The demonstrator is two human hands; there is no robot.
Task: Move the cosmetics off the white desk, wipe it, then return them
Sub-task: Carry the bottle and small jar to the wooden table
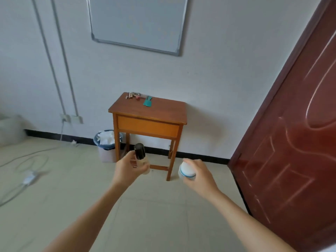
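It was a bare office or classroom. A whiteboard (138, 20) hung on the wall far above the left hand (125, 170). A wooden desk (154, 110) stood beyond that hand, and a brown door (291, 142) rose to the right of the right hand (200, 175).

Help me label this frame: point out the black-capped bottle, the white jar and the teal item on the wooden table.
black-capped bottle (139, 151): head view, on its black cap.
white jar (186, 169): head view, on its white side above the blue band.
teal item (147, 102): head view, on its middle.
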